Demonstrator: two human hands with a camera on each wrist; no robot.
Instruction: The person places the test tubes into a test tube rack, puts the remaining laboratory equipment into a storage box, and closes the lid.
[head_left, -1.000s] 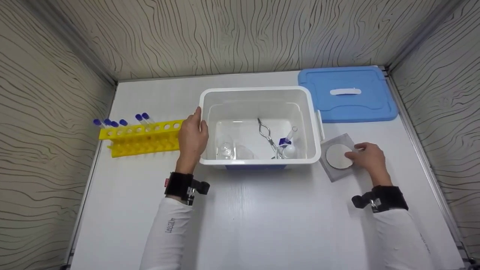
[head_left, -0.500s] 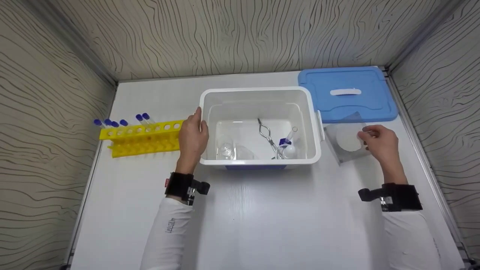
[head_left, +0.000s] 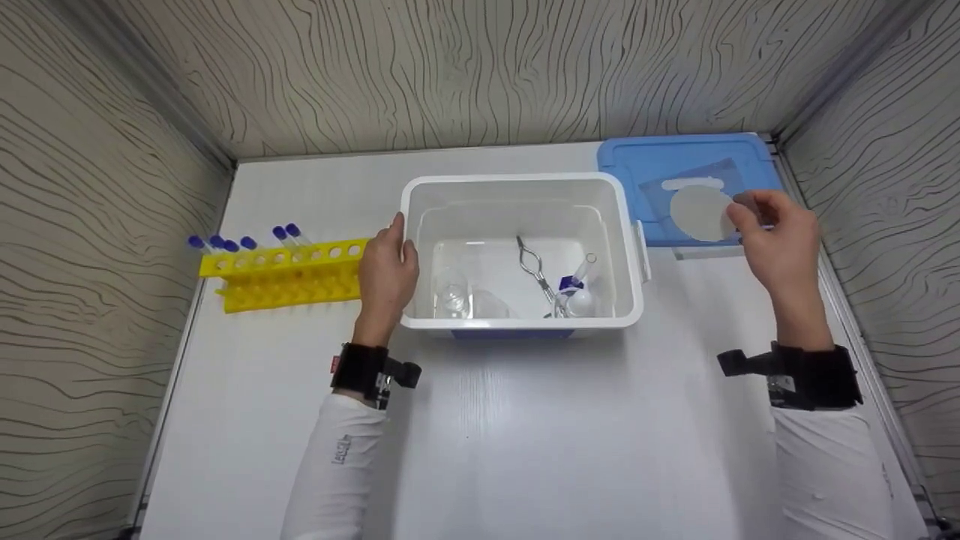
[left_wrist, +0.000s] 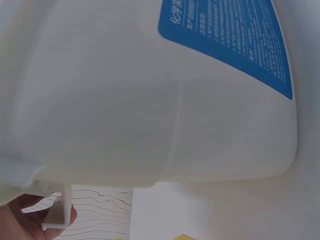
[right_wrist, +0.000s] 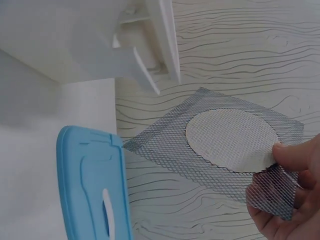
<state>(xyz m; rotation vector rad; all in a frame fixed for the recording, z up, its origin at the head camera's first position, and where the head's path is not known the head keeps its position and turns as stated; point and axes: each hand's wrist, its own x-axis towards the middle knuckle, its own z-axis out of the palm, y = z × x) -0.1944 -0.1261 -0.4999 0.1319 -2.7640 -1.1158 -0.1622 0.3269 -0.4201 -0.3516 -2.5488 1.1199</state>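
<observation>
The right hand (head_left: 776, 232) is pinching a square of wire mesh (right_wrist: 220, 145) by one corner, thumb and fingers closed on it, and is holding it up in the air clear of the counter (head_left: 525, 420). In the head view the mesh is hanging in front of the blue lid (head_left: 645, 161), to the right of the white tub (head_left: 517, 184) and about level with its far half. It is reaching leftward from the fingers, so its free edge is pointing toward the tub's right wall while the pinched corner is sitting on the side away from it. Being square, it has no real long axis; its pale round disc (right_wrist: 231, 138) is sitting in the middle, and the sheet is tilted, its face partly turned to the head camera. The tub's open top is lying left of the mesh and lower, and the right hand is by far the nearer one to it on that side.

The left hand (head_left: 386, 274) is resting against the tub's left wall with fingers curled over the rim. A metal clamp (head_left: 534, 271) and some glassware are lying inside the tub. A yellow rack (head_left: 281, 281) with blue-capped tubes is standing just left of that hand
</observation>
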